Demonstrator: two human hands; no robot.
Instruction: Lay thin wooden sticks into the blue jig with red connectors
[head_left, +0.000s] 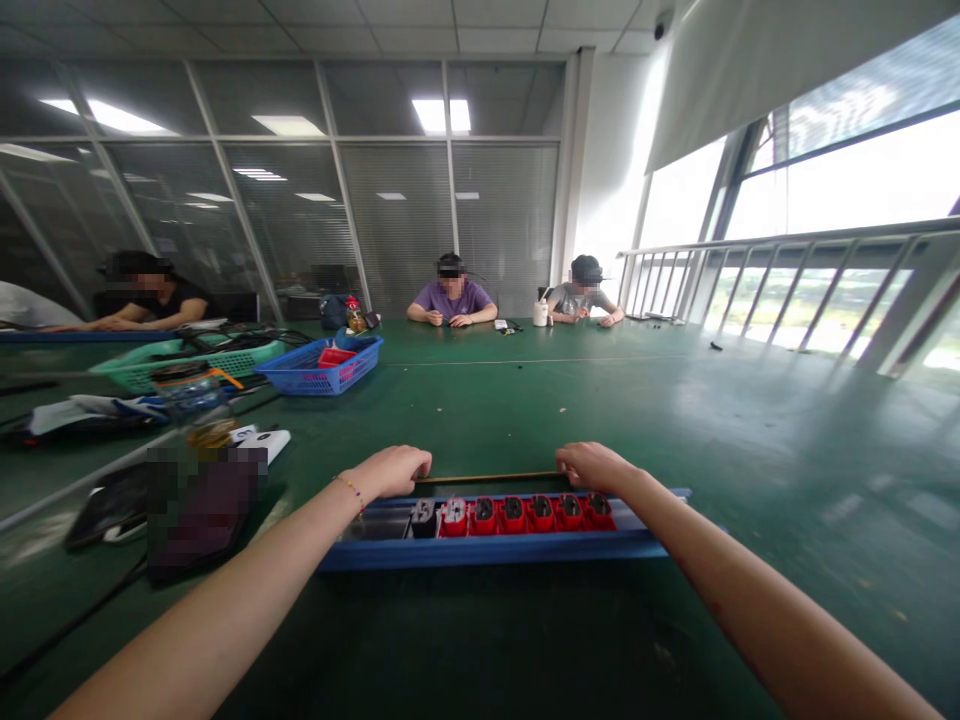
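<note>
A long blue tray (487, 549) lies across the green table in front of me. Several red parts (513, 516) with dark tops stand in a row inside it, with a black part (424, 518) at the row's left end. Above the tray's far edge, my left hand (396, 470) and my right hand (596, 467) are closed on the two ends of a thin yellowish strip (491, 479), stretched straight between them. The fingertips are partly hidden behind the hands.
At the left are a blue basket (322, 372) with a red item, a green basket (142, 368), a jar (196, 400), a dark pouch (206, 515) and a white device (271, 446). People sit along the table's far side. Cables lie at the left.
</note>
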